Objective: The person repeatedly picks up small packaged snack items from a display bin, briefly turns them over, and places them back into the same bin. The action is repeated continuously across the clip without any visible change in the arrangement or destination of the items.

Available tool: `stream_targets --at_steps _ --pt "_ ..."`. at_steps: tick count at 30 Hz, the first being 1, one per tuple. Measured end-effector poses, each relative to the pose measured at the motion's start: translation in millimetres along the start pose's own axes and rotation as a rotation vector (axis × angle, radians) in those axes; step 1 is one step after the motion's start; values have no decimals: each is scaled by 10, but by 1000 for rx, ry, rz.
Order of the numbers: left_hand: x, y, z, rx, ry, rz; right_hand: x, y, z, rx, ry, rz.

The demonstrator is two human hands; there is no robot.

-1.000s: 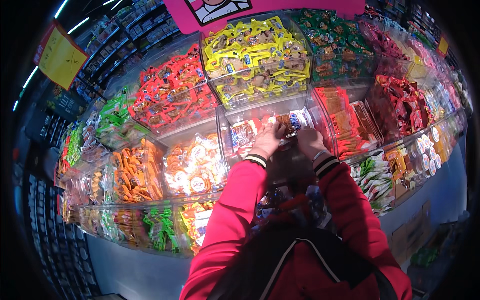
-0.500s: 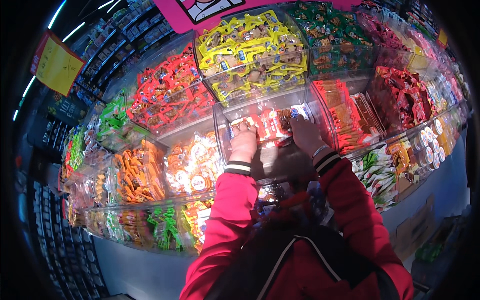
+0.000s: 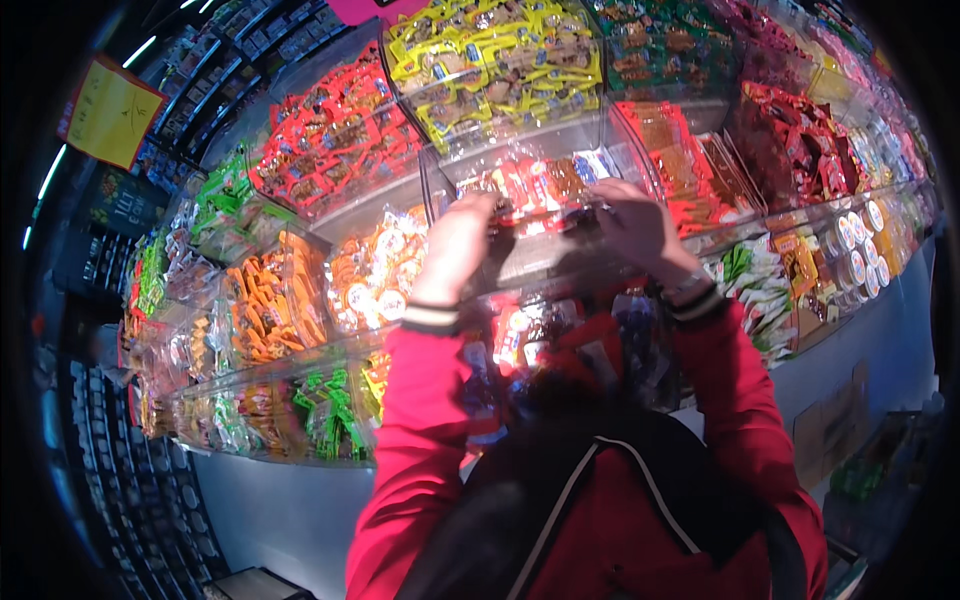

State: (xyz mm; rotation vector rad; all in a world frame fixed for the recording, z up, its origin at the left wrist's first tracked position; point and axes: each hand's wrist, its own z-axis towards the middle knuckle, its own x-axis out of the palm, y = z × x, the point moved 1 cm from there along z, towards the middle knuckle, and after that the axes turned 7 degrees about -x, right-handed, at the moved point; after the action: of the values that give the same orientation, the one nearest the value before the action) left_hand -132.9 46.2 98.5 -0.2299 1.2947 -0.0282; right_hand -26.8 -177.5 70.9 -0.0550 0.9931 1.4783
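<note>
Both my hands are inside the clear-walled middle bin. A row of small snack packets, red, brown and white, lies across its far part. My left hand is by the row's left end, its fingertips mostly hidden behind the back of the hand. Beside the right end is my right hand, fingers bent and blurred. Whether either hand grips a packet cannot be made out. Shadowed grey bin floor shows between my hands, on the near side of the row.
Yellow packets fill the bin behind, with red packets to its left. Orange packets stand at left, brown-and-red ones at right. Clear dividers separate the bins. Closer to me are more packets. A yellow sign hangs far left.
The view has shifted, so the display sits higher in the picture. Both hands have drawn back toward me relative to the packets and moved farther apart. The packet row remains in the bin.
</note>
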Motion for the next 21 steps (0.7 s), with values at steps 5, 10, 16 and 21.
stream_targets --at_steps 5,10,16,21 --pt "-299 164 -1222 -401 -168 -751 -508 213 -836 9 -54 -21" --pt "216 140 -2075 -552 35 -769 -352 230 -1684 562 76 163" --pt "639 -440 -2218 -342 238 -504 130 409 -2141 541 263 107" --pt "986 -586 -2133 -164 221 -512 176 594 -2022 453 279 5"
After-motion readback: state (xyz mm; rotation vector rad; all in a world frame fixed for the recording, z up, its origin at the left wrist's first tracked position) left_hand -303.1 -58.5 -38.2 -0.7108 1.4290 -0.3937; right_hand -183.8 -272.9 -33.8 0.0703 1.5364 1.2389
